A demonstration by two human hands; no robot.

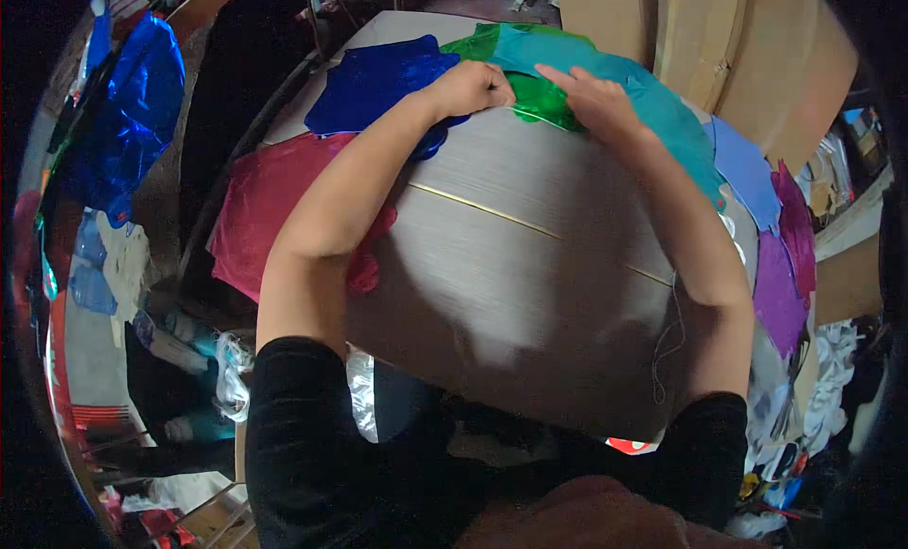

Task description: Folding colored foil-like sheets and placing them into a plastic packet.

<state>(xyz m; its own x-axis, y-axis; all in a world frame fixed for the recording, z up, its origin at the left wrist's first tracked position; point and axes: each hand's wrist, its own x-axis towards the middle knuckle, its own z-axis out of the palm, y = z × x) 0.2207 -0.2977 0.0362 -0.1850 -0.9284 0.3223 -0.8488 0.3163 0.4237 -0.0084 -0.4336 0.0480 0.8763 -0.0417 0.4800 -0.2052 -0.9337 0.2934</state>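
My left hand is at the far part of the table, its fingers closed on the left end of a shiny green foil piece. My right hand lies over that piece's right end, index finger stretched out to the left and the others partly bent. Beneath and behind the green piece spreads a flat teal foil piece. A dark blue one lies beside my left hand, and a pinkish-red one is under my left forearm. They look like deflated foil balloons with wavy edges.
On the grey table lie a thin gold-coloured stick and a looped thread near my right forearm. Light blue and purple foil pieces hang over the right edge. Cardboard stands behind; blue foil is at left.
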